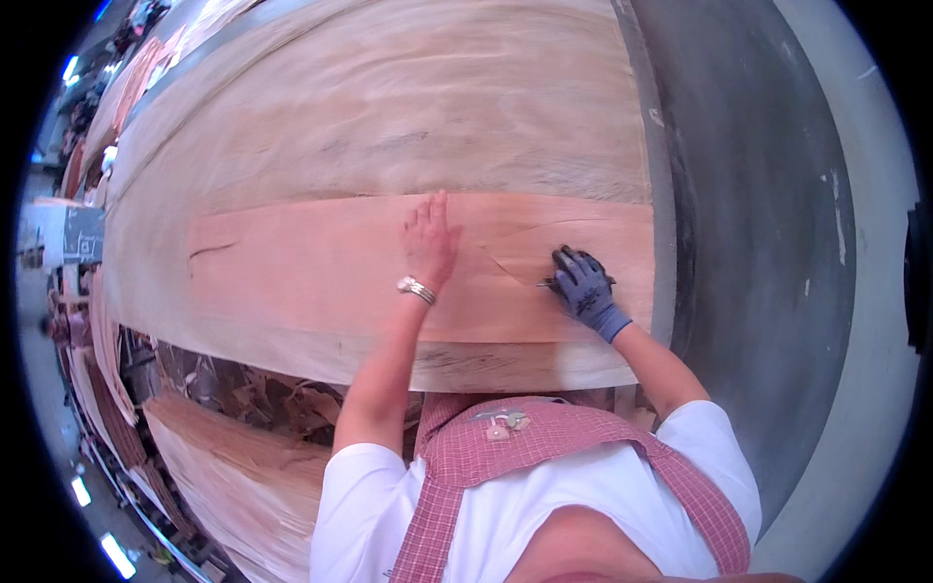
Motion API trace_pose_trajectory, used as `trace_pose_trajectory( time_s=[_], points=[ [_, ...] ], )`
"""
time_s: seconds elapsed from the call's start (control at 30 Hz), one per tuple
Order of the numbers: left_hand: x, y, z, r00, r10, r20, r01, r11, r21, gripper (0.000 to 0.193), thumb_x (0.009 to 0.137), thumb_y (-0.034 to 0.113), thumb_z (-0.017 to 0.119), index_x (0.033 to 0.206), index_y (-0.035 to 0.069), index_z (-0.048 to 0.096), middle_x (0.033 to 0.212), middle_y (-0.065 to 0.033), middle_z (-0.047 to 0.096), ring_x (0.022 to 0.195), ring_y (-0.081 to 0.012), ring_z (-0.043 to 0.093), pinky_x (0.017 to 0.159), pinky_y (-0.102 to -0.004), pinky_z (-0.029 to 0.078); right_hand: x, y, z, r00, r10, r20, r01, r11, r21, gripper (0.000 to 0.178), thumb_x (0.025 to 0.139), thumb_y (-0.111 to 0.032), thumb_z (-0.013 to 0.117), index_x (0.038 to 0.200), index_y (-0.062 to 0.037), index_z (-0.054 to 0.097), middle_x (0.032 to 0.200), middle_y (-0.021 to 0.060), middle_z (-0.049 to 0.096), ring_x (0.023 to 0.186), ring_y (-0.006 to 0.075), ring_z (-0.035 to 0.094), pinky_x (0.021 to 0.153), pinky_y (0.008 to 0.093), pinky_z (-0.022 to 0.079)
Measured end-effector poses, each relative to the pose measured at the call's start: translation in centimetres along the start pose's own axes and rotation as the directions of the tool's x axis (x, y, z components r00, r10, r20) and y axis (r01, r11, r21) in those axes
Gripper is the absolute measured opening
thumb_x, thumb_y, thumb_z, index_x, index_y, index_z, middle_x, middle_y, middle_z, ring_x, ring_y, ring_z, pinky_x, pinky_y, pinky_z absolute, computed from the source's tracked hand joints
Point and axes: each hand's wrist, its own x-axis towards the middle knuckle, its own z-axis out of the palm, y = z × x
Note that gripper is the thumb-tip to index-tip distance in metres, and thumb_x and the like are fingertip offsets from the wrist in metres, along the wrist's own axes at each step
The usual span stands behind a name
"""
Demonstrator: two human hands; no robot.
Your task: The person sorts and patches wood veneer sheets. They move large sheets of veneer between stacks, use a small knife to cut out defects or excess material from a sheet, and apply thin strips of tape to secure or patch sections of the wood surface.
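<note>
A reddish sheet of thin wood veneer (311, 272) lies on top of a wide stack of paler veneer sheets (389, 117). My left hand (430, 238) is bare, wears a bracelet at the wrist and presses flat on the reddish sheet with fingers together. My right hand (581, 284) wears a dark blue glove and grips a small cutting tool (546, 283) whose tip touches the sheet. A curved cut line (496, 257) runs between the two hands.
A grey concrete floor (758, 223) lies to the right of the stack. More veneer sheets (243, 466) and wood scraps (262, 394) sit below left. A split (209, 251) marks the reddish sheet's left part. I wear a red checked apron (544, 457).
</note>
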Motion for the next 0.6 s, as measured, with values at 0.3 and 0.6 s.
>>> trace_pose_trajectory(
  time_s=[0.3,0.6],
  points=[
    [5.6,-4.4,-1.1,0.921,0.383,0.066,-0.386,0.921,0.049,0.015,0.085,0.019,0.063,0.099,0.014,0.064,0.097,-0.0035,0.062,0.098,-0.0223,0.058,0.092,-0.0429,0.037,-1.8,2.5,0.2,0.998,0.009,0.067,-0.002,0.994,-0.107,0.023,0.084,-0.024,0.067,0.098,-0.0072,0.06,0.136,0.0154,0.055,0.123,0.0365,0.054,0.106,0.0503,0.041],
    [-0.3,-19.2,-7.3,0.943,0.327,0.066,-0.317,0.939,-0.132,0.005,0.081,0.013,0.067,0.082,0.015,0.062,0.085,-0.0018,0.063,0.09,-0.0225,0.059,0.091,-0.0404,0.037,-1.8,3.7,1.6,0.993,0.046,0.109,-0.03,0.989,-0.143,0.034,0.084,-0.029,0.069,0.107,-0.0058,0.061,0.132,0.016,0.055,0.123,0.0346,0.053,0.105,0.05,0.041]
  ],
)
